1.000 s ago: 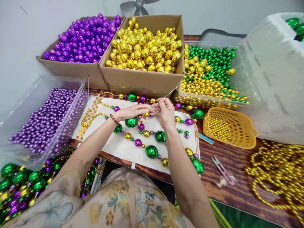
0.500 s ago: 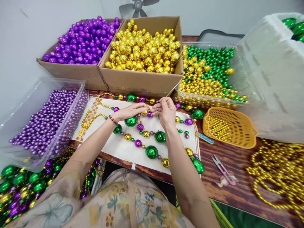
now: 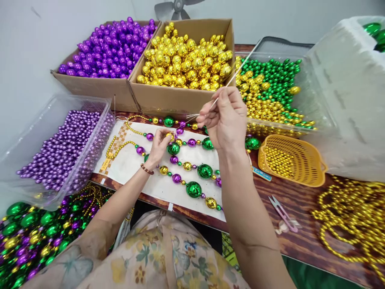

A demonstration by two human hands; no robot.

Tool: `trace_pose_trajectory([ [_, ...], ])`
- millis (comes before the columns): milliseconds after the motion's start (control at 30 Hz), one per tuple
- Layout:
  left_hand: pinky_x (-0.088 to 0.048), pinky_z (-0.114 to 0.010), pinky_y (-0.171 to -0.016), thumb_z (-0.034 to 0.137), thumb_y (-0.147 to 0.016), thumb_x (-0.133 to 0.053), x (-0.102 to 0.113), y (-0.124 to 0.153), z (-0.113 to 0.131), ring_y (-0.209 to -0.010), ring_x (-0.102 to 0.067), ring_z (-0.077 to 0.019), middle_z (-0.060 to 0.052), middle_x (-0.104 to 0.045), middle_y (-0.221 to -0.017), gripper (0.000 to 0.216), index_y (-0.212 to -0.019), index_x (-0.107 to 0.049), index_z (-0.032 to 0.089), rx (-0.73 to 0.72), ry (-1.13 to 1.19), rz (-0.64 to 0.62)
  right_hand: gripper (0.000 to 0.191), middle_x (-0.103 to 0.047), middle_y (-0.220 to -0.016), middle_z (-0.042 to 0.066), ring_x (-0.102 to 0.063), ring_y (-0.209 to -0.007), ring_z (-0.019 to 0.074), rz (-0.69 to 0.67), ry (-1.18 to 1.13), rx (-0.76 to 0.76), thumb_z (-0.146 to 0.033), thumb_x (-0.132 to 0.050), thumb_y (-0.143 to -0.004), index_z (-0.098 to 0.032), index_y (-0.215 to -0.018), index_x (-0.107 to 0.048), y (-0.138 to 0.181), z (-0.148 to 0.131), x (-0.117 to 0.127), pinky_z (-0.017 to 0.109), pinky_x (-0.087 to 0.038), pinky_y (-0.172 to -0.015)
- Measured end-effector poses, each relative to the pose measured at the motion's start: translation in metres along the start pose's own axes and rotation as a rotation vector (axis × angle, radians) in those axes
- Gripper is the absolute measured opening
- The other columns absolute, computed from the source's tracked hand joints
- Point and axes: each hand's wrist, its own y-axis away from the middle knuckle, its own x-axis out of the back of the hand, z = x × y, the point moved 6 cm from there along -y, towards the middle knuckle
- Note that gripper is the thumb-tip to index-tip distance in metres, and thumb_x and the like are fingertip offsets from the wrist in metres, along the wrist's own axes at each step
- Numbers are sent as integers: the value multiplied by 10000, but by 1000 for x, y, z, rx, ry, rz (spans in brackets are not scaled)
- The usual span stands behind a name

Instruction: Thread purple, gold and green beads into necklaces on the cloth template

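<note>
My right hand is raised above the cloth, its fingers closed on a thin white cord. One length of the cord slants stiffly up to the right; thinner strands reach left towards my other hand. Lower down, my left hand pinches a gold bead at the beads' upper end. Strings of green, purple and gold beads lie in rows on the white cloth. A large green bead lies just below my left fingertips. My right forearm hides the cloth's right part.
Behind stand cardboard boxes of purple beads and gold beads. Clear tubs hold small purple beads and green and gold beads. To the right are an orange basket, thread snips and gold bead strands.
My right hand has risen up and right, away from my left hand, drawing the cord with it. My left hand has turned from lying flat to pinching a gold bead.
</note>
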Motion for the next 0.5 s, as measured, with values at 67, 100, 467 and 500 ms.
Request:
trace_pose_trajectory([
  [67,-483,-297,-871,265,-870,-620,14,2,0,-949,-597,-149,-47,-639,-1038,165,-1011,-564,201,6,-87,7,369,-668,-723,-29,-691,-607,114,-48,-7,-26,-630,-521,-943,-285,-1059,-583,1,3,-16,202,-524,-478],
  [100,-477,-296,-859,260,-853,-632,20,3,1,-932,-593,-151,-46,-646,-1019,165,-998,-588,194,8,-120,-4,381,-666,-720,-29,-690,-604,114,-73,-18,-38,-636,-515,-942,-285,-1074,-585,2,5,-24,202,-521,-478],
  [467,-474,-345,-944,221,-803,-679,47,0,30,-1050,-653,-203,-59,-721,-1073,234,-1035,-695,198,34,-29,-197,492,-668,-718,-29,-689,-631,116,-240,-104,-211,-657,-602,-883,-245,-1149,-560,10,31,-81,204,-551,-521],
  [500,-475,-348,-956,250,-818,-690,45,1,33,-1040,-664,-197,-55,-724,-1069,250,-1064,-694,204,27,36,-207,495,-670,-723,-28,-692,-640,116,-239,-110,-219,-659,-602,-882,-246,-1151,-554,9,33,-83,202,-551,-524],
])
